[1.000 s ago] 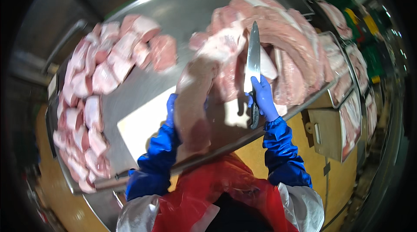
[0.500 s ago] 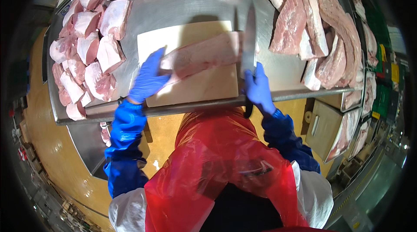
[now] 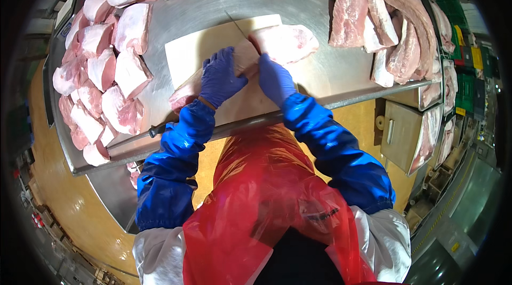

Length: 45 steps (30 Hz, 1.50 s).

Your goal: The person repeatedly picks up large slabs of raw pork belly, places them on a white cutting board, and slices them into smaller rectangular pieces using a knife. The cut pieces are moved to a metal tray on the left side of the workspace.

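Observation:
A long pork loin lies across the white cutting board point(image 3: 184, 47), parted in the middle by a narrow cut. The knife point(image 3: 234, 22) stands in that cut; only the far end of its blade shows, its handle hidden by my right hand point(image 3: 276, 79), which is closed around it. My left hand point(image 3: 221, 76) curls over the left part of the loin point(image 3: 186, 93), fingers bent and thumb toward the cut. The right part point(image 3: 285, 42) has a pale fat side up and hangs over the board's right edge onto the metal table.
Several cut pork chunks point(image 3: 101, 71) crowd the left and far sides of the metal table point(image 3: 176, 10). Long uncut loins point(image 3: 349, 13) are piled at the right. A sharpening steel point(image 3: 154, 131) lies along the near edge. Metal bins point(image 3: 397, 130) with meat stand lower right.
My right hand has brought the knife leftward into the loin, which is now parted. The left hand has moved right along the meat, and the loin's right part sits farther right.

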Each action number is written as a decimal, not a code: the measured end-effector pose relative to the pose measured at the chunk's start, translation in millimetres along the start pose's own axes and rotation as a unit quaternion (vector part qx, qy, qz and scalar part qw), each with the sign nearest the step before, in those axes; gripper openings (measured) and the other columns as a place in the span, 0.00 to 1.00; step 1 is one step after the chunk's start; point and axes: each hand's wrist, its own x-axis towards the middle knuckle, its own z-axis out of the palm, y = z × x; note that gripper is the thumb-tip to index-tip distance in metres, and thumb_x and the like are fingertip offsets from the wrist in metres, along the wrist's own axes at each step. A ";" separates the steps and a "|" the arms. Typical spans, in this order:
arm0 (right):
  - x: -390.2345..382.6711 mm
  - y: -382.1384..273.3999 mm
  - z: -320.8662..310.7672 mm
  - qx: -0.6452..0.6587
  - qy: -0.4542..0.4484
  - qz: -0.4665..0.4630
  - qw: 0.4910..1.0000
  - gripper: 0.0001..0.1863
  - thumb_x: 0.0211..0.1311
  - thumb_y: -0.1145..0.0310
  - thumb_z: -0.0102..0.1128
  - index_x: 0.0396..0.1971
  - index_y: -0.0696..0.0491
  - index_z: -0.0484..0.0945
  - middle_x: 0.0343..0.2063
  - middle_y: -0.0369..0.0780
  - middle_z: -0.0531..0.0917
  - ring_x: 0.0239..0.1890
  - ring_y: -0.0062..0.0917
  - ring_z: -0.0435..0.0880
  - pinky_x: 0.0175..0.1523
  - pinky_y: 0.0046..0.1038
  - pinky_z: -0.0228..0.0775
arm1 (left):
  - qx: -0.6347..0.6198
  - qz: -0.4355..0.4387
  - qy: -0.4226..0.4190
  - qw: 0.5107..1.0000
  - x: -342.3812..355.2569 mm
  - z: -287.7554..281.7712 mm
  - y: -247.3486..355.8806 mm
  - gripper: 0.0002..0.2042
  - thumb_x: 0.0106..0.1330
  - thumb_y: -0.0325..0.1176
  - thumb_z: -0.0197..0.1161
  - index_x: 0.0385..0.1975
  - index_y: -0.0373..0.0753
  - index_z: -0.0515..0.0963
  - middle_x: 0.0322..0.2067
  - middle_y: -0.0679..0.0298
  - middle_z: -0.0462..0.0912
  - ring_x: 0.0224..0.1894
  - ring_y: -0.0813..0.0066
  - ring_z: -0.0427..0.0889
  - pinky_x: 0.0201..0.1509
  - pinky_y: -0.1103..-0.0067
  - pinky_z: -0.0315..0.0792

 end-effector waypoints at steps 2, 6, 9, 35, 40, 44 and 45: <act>-12.1 4.3 0.9 -0.008 0.004 0.009 1.000 0.15 0.64 0.70 0.47 0.50 0.56 0.70 0.33 0.54 0.82 0.36 0.52 0.82 0.41 0.49 0.73 | 0.000 -0.008 0.011 1.000 -4.6 -8.6 -8.1 0.36 0.47 0.48 0.73 0.56 0.34 0.71 0.49 0.48 0.79 0.51 0.48 0.78 0.55 0.61 0.72; -93.9 32.5 -7.8 -0.132 -0.010 -0.038 0.990 0.13 0.64 0.72 0.52 0.48 0.56 0.71 0.25 0.50 0.80 0.26 0.45 0.81 0.30 0.43 0.72 | -0.014 -0.068 -0.026 0.997 -55.3 -54.2 -46.4 0.37 0.47 0.49 0.73 0.56 0.35 0.73 0.49 0.49 0.79 0.52 0.47 0.77 0.57 0.61 0.71; -145.6 19.4 -50.2 -0.118 -0.044 0.028 0.992 0.06 0.64 0.72 0.56 0.39 0.55 0.73 0.21 0.47 0.79 0.20 0.45 0.79 0.24 0.43 0.70 | -0.032 -0.159 -0.068 0.984 -126.4 -100.3 -90.1 0.40 0.48 0.45 0.76 0.62 0.35 0.68 0.56 0.44 0.75 0.58 0.46 0.74 0.62 0.63 0.69; -175.3 -92.5 58.8 -0.106 -0.134 0.017 0.985 0.07 0.64 0.69 0.52 0.38 0.55 0.67 0.21 0.50 0.79 0.24 0.51 0.79 0.28 0.47 0.70 | -0.345 -0.274 -0.070 0.895 -75.6 -102.6 -159.3 0.31 0.47 0.36 0.72 0.55 0.36 0.74 0.41 0.58 0.82 0.41 0.69 0.81 0.47 0.75 0.76; -186.9 -64.0 16.1 -0.099 -0.113 0.058 0.987 0.10 0.67 0.65 0.53 0.36 0.56 0.68 0.17 0.52 0.77 0.22 0.52 0.78 0.26 0.48 0.69 | -0.613 -0.390 0.136 0.673 -241.4 -168.6 -215.0 0.20 0.67 0.30 0.56 0.59 0.35 0.71 0.47 0.63 0.78 0.50 0.74 0.77 0.57 0.78 0.71; -127.8 -59.0 8.5 0.099 0.000 0.133 0.986 0.12 0.70 0.62 0.53 0.33 0.56 0.68 0.16 0.48 0.76 0.17 0.38 0.77 0.24 0.38 0.69 | -0.542 -0.458 0.376 0.596 -427.8 -268.6 -258.8 0.22 0.70 0.41 0.54 0.58 0.34 0.70 0.48 0.61 0.79 0.47 0.69 0.80 0.49 0.75 0.77; -108.5 -54.6 6.5 0.173 -0.010 0.179 0.968 0.13 0.70 0.62 0.53 0.32 0.56 0.68 0.16 0.45 0.76 0.16 0.31 0.77 0.24 0.34 0.69 | -0.210 -0.589 0.441 0.644 -486.8 -280.8 -292.3 0.23 0.64 0.39 0.61 0.56 0.31 0.73 0.46 0.59 0.81 0.43 0.68 0.82 0.43 0.73 0.79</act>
